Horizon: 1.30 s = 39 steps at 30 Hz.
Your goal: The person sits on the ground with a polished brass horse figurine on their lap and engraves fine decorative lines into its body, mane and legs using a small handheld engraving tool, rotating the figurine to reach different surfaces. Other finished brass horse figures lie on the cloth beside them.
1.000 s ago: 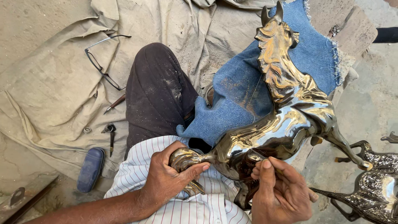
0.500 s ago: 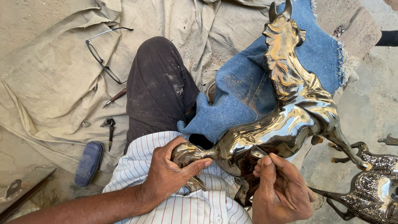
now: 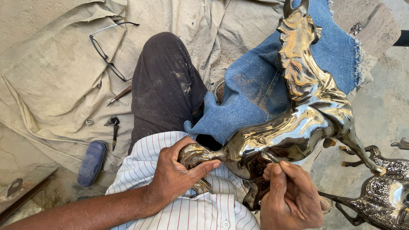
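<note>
A shiny brass horse statue (image 3: 298,110) lies across my lap on a blue denim cloth (image 3: 255,85), head pointing away from me. My left hand (image 3: 177,172) grips the statue's curled tail at its rear end. My right hand (image 3: 289,196) is closed on a thin metal tool (image 3: 270,156) whose tip touches the horse's underside near the hind legs. My knee in dark trousers (image 3: 166,85) sticks out to the left of the statue.
Eyeglasses (image 3: 108,47) lie on the beige cloth (image 3: 51,76) at upper left. A small pointed tool (image 3: 119,96), a short dark tool (image 3: 114,127), a ring and a dark blue case (image 3: 91,164) lie left of my knee. Another ornate metal figure (image 3: 383,191) stands at lower right.
The view has shifted slightly. My right hand with the tool has moved a little along the horse's underside; the left hand keeps its hold on the tail.
</note>
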Each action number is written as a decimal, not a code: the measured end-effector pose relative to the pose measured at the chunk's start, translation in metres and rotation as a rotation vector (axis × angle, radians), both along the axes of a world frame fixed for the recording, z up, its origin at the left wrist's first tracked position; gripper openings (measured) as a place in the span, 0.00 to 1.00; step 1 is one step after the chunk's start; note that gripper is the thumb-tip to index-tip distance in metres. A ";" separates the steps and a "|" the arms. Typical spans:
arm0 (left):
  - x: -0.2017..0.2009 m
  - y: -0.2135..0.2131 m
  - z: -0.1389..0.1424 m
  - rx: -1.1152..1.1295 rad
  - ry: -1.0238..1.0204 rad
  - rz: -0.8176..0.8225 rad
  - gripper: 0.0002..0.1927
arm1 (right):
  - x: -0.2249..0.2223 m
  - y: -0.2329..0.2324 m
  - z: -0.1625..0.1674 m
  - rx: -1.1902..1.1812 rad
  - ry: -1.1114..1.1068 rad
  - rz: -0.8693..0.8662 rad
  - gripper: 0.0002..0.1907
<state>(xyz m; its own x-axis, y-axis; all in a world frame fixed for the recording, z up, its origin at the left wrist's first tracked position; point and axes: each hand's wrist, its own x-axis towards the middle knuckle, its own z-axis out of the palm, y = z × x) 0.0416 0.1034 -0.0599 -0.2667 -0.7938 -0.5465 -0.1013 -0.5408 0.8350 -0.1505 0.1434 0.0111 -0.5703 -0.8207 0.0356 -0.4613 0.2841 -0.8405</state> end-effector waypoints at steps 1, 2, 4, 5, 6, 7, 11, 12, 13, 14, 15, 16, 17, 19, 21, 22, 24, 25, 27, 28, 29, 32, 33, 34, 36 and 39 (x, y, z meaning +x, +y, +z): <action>0.000 0.000 0.000 0.001 0.002 0.000 0.16 | 0.001 0.000 0.001 -0.024 -0.030 -0.017 0.07; 0.000 0.000 0.000 0.002 0.002 0.000 0.16 | 0.001 0.000 0.003 0.007 0.009 0.014 0.07; 0.000 0.001 0.002 0.001 0.001 0.004 0.16 | 0.000 -0.003 0.009 0.066 0.086 0.075 0.08; 0.000 0.001 0.002 -0.004 0.002 0.008 0.16 | -0.001 -0.004 0.012 0.091 0.163 0.089 0.09; 0.000 0.000 0.002 -0.010 0.004 0.012 0.16 | -0.001 -0.006 0.015 0.115 0.240 0.102 0.09; 0.000 0.000 0.002 -0.006 0.004 0.008 0.16 | -0.001 -0.008 0.017 0.140 0.319 0.116 0.09; 0.000 0.000 0.003 -0.060 0.034 0.029 0.16 | 0.000 -0.017 0.023 0.098 0.156 0.084 0.11; 0.000 0.000 0.003 -0.091 0.049 0.040 0.15 | 0.001 -0.019 0.023 0.082 0.154 0.097 0.11; 0.000 -0.001 0.002 -0.074 0.043 0.027 0.15 | 0.002 -0.021 0.023 0.064 0.152 0.107 0.11; 0.000 -0.001 0.002 -0.057 0.036 0.013 0.15 | 0.003 -0.022 0.024 0.070 0.162 0.115 0.11; 0.000 -0.001 0.002 -0.038 0.028 0.001 0.15 | 0.003 -0.023 0.024 0.076 0.171 0.126 0.10; 0.001 -0.001 0.002 -0.050 0.040 0.010 0.15 | 0.003 -0.024 0.025 0.084 0.179 0.137 0.10; 0.001 -0.001 0.002 -0.061 0.051 0.016 0.15 | 0.003 -0.024 0.025 0.103 0.238 0.140 0.10; 0.001 -0.001 0.002 -0.090 0.054 0.015 0.15 | 0.003 -0.025 0.026 0.140 0.358 0.138 0.10; 0.002 -0.001 0.002 -0.119 0.033 0.010 0.16 | 0.003 -0.026 0.027 0.128 0.342 0.179 0.10; 0.002 -0.002 0.002 -0.101 0.033 0.002 0.16 | 0.003 -0.027 0.027 0.121 0.334 0.195 0.09; 0.002 -0.002 0.002 -0.066 0.032 -0.010 0.16 | 0.003 -0.028 0.027 0.083 0.291 0.200 0.09; 0.001 -0.002 0.002 -0.084 0.038 -0.001 0.16 | 0.003 -0.029 0.027 0.063 0.268 0.206 0.09; 0.001 -0.002 0.001 -0.120 0.050 0.011 0.15 | 0.003 -0.030 0.029 0.101 0.263 0.192 0.09; 0.001 -0.001 0.001 -0.112 0.052 0.014 0.15 | 0.002 -0.030 0.030 0.122 0.261 0.187 0.09; 0.001 -0.001 0.001 -0.104 0.054 0.016 0.15 | 0.002 -0.030 0.030 0.113 0.269 0.198 0.09; 0.002 -0.001 0.001 -0.093 0.059 0.017 0.16 | 0.001 -0.030 0.030 0.098 0.286 0.209 0.09; 0.002 -0.001 0.001 -0.092 0.060 0.017 0.16 | 0.001 -0.029 0.029 0.099 0.285 0.205 0.09; 0.002 -0.001 0.001 -0.099 0.055 0.017 0.16 | 0.001 -0.029 0.029 0.100 0.284 0.203 0.10; 0.002 -0.001 0.002 -0.111 0.046 0.020 0.16 | 0.000 -0.028 0.028 0.097 0.287 0.209 0.10; 0.001 -0.001 0.002 -0.090 0.017 0.017 0.16 | -0.002 -0.028 0.024 0.013 0.264 0.241 0.09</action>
